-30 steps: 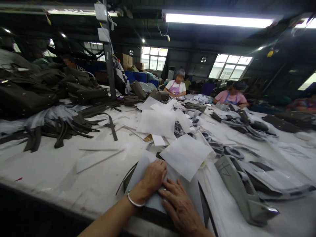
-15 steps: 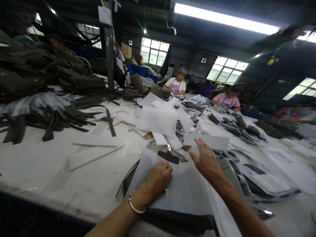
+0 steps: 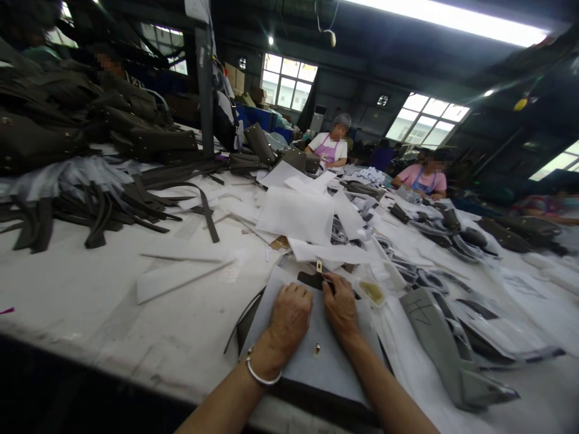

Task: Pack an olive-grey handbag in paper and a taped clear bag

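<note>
A dark bag (image 3: 312, 395) lies in front of me, its face covered by a pale sheet (image 3: 301, 361). A small metal fitting (image 3: 317, 348) pokes through the sheet's lower part. At the top sits a dark tab (image 3: 308, 278) with a gold-coloured metal piece (image 3: 319, 266) on its end. My left hand (image 3: 292, 310), a bangle on its wrist, rests closed on the sheet; what its curled fingers hold, if anything, is hidden. Bent at the tab's right part, the fingers of my right hand (image 3: 340, 304) are closed on it.
Loose white sheets (image 3: 296, 214) pile up beyond the bag. A small tray of yellowish content (image 3: 371, 292) and a grey-green panel (image 3: 436, 337) lie to the right. Dark straps (image 3: 97, 217) and stacked dark bags (image 3: 149, 135) fill the left. Co-workers (image 3: 332, 144) sit across the table.
My right hand has come left and down from spread fingers to the tab. A white strip that was beside it now lies on the sheet pile. The small tray has come into sight.
</note>
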Tool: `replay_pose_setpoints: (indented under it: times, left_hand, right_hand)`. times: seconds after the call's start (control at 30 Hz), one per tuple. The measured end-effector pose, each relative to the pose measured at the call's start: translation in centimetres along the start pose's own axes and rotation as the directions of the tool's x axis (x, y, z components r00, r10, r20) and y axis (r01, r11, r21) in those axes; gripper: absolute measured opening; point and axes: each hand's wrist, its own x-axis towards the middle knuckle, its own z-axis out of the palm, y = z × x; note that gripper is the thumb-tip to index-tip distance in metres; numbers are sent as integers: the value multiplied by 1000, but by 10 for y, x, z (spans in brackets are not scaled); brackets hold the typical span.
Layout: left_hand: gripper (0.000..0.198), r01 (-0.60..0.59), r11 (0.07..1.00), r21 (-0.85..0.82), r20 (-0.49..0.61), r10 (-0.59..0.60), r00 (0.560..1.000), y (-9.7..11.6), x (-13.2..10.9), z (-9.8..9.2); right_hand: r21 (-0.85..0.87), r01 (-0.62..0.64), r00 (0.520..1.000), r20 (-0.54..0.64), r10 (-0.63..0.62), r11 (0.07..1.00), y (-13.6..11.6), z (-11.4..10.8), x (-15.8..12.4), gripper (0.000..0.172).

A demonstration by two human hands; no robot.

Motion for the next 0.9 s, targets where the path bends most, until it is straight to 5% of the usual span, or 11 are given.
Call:
replay_pose_setpoints:
  times: [0.47, 0.53, 0.67, 0.8, 0.9]
  left_hand:
    - [21, 81, 994, 74, -4, -81, 997, -2, 3, -3]
    - [18, 71, 994, 78, -17, -70, 997, -2, 3, -2]
    - [12, 49, 996, 72, -62, -44, 997, -2, 3, -2]
    - [14, 66, 995, 70, -153, -55, 987, -1, 3, -1]
    - [19, 77, 991, 106, -119, -64, 991, -2, 3, 2]
  right_hand:
    - [-3, -51, 998, -32, 51, 999, 12, 10, -5, 47]
    - [-19, 42, 990, -137, -44, 999, 7, 5, -7, 42]
    - [-44, 335, 884, -331, -330, 941, -6, -8, -13, 19]
    - [-60, 365, 929, -51, -368, 929, -11, -11, -18, 12]
    - [-126, 317, 947, 91, -307, 940, -12, -9, -21, 17]
